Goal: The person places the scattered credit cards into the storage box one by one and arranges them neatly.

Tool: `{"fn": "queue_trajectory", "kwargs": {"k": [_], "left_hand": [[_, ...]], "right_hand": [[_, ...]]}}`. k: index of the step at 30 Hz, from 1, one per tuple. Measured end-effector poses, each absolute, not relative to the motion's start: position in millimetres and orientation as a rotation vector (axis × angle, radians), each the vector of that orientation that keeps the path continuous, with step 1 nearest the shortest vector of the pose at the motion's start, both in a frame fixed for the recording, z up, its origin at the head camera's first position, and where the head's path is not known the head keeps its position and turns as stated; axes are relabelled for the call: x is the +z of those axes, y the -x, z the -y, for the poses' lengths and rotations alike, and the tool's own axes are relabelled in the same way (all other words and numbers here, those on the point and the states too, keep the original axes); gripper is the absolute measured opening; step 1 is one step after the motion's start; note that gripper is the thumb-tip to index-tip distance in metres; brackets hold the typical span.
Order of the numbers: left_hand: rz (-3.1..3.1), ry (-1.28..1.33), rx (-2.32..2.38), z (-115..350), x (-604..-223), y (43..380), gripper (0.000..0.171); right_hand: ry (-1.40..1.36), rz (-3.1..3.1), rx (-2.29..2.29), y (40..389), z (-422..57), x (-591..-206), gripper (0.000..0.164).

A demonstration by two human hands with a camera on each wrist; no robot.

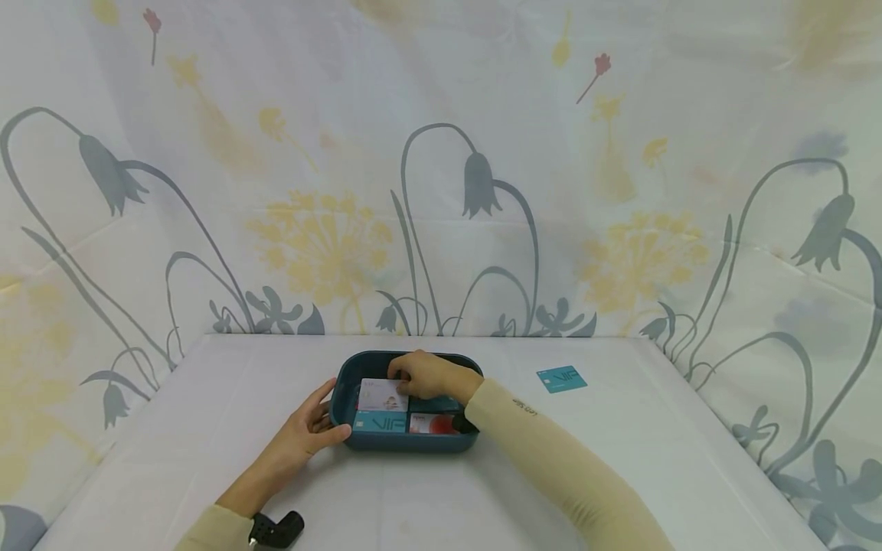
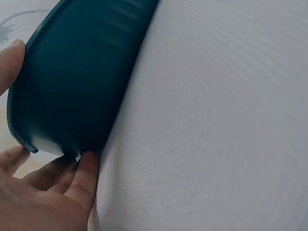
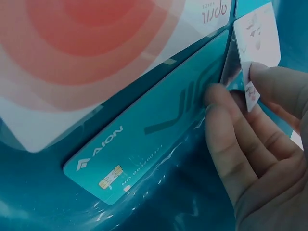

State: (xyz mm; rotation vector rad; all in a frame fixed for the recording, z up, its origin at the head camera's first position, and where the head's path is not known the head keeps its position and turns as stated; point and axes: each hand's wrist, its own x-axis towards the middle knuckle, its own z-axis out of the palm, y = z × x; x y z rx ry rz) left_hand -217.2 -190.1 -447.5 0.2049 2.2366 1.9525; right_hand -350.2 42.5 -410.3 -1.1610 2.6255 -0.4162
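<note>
A dark teal tray (image 1: 413, 442) sits on the white table. My left hand (image 1: 303, 432) holds its left end, thumb against the front side and fingers at the end wall (image 2: 53, 106). Inside the tray, my right hand (image 1: 427, 375) pinches a white card (image 3: 260, 41) with a small printed picture between thumb and fingers. The card stands tilted in the right wrist view. Beside its lower edge lies a teal AION card (image 3: 139, 127), touched or overlapped by my fingertips. A teal VIP card (image 1: 379, 422) and a white card with red circles (image 1: 430, 423) lie at the tray's front.
Another teal VIP card (image 1: 561, 379) lies on the table (image 1: 620, 444) to the right of the tray. Behind the table's far edge hangs a flower-patterned cloth (image 1: 441, 252). A black wrist device (image 1: 277, 529) is strapped to the left wrist.
</note>
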Motion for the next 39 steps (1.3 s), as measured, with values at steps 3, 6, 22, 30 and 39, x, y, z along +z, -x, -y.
{"fn": "queue_trajectory", "kwargs": {"k": [3,6,22,30,39], "left_hand": [[-2.240,-0.184,1.952,189.4,-446.4,216.7,0.082],[-2.249,-0.184,1.947,189.1,-446.2,216.5,0.082],[-2.252,-0.171,1.944,188.8,-448.6,216.6,0.082],[-2.275,-0.170,1.933,188.4,-446.1,216.5,0.083],[-2.263,-0.157,1.941,188.3,-446.9,216.7,0.084]], "right_hand": [[1.158,-2.665,-0.341,348.8,-41.9,-409.4,0.022],[1.148,-2.691,-0.308,347.4,-41.3,-408.0,0.026],[1.141,-2.653,-0.435,347.8,-43.7,-405.9,0.030],[1.109,-2.621,-0.635,350.4,-58.2,-386.3,0.037],[1.065,-2.604,-0.815,346.1,-79.9,-365.0,0.037]]}}
